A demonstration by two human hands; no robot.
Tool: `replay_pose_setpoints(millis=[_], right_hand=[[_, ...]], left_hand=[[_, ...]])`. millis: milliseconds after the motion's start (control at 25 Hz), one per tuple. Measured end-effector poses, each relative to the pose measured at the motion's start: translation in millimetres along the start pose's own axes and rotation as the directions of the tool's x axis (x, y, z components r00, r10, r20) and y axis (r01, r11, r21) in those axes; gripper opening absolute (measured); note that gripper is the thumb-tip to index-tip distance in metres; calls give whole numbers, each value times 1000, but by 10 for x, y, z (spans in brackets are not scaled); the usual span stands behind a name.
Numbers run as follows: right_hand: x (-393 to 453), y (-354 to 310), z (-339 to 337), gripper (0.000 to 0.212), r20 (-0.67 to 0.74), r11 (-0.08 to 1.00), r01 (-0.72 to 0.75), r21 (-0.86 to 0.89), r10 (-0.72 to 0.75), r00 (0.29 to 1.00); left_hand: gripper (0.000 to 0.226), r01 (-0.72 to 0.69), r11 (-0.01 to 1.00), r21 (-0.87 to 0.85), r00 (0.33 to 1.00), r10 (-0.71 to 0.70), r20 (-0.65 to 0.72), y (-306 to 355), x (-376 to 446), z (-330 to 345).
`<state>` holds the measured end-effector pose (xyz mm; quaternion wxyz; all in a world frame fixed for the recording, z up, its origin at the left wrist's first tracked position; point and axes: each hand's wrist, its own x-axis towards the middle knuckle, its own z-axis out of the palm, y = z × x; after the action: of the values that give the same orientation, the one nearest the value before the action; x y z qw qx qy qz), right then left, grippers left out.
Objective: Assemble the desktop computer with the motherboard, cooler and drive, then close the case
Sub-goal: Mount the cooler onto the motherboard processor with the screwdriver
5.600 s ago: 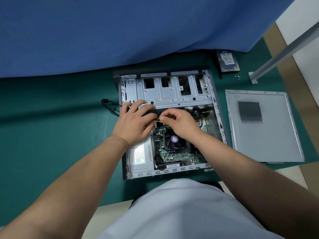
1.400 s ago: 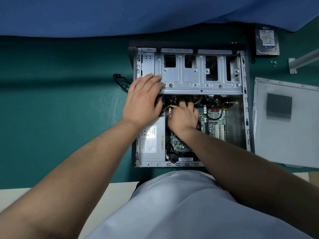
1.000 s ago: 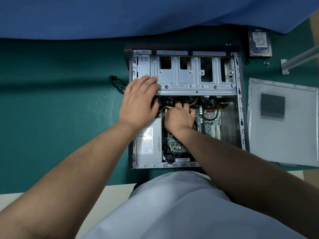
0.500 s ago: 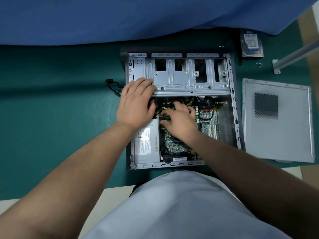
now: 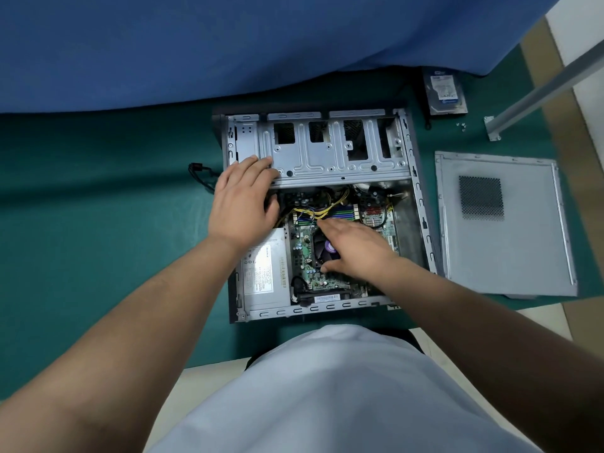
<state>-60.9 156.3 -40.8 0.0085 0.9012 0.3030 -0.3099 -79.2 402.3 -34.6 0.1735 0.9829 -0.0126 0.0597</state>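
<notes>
The drive [image 5: 444, 91] lies on the tabletop [image 5: 98, 207] beyond the case's [image 5: 421, 223] far right corner, long axis pointing away. The right hand [image 5: 354, 248], nearer it, rests flat and relaxed over the cooler [image 5: 322, 248]; the left hand [image 5: 243, 204] presses open-fingered on the drive cage [image 5: 333, 152].

The open case [image 5: 408, 152] at frame centre is bare, dull grey sheet metal, stamped with ribs and slots. Its side panel [image 5: 523, 256] at right is the same matt metal with a perforated mesh patch. The table cover [image 5: 98, 223] looks like smooth matt green cloth; the blue drape [image 5: 228, 44] across the top is woven fabric. The motherboard [image 5: 304, 256] is glossy green. The drive [image 5: 444, 93] at upper right carries a paper label.
</notes>
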Motion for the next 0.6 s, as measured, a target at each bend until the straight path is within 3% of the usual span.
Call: replay_pose_setpoints(millis=[480, 600], right_hand=[[-75, 26, -14, 104, 6, 1000, 29, 7, -29, 1000], [-179, 77, -97, 92, -83, 997, 0, 78, 7, 997]], left_hand=[[43, -4, 1000, -20, 1000, 3, -26, 9, -14, 3], [46, 184, 979, -93, 970, -196, -142, 30, -69, -27]])
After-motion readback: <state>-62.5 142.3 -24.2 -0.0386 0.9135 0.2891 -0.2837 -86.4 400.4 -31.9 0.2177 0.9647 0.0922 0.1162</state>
